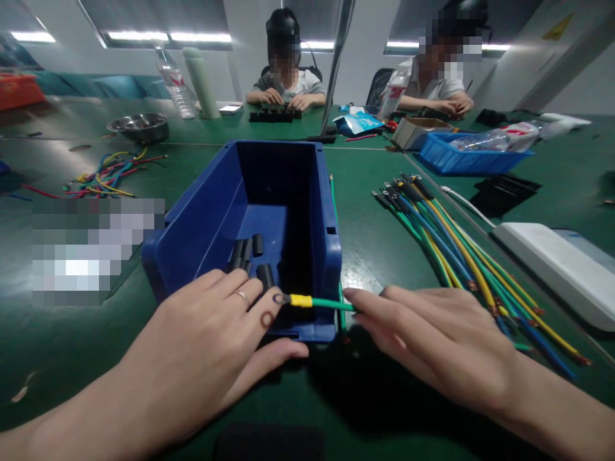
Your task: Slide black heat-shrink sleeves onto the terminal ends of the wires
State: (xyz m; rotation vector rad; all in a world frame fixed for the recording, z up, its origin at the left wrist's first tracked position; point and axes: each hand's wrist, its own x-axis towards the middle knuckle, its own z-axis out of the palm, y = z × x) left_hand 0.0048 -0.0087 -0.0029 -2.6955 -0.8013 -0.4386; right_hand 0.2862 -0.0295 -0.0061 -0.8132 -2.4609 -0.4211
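My right hand (432,339) pinches a green wire (331,305) that has a yellow band and a metal ring terminal (281,299) at its left end. The wire lies level over the front edge of a dark blue bin (163,256), its ring close to my left index finger. My left hand (206,339), wearing a ring, reaches over the bin's front, thumb held apart from the fingers. Its fingertips are partly hidden among short black sleeves (265,275) on the bin floor. More black sleeves (258,244) lie just beyond the fingers.
To the right lies a bundle of green, blue and yellow wires (432,224), beside a white device (552,269). Loose coloured wires (110,173) and a metal bowl (144,128) are at left. A blue tray (461,157) with bottles stands farther back. Two people sit across the table.
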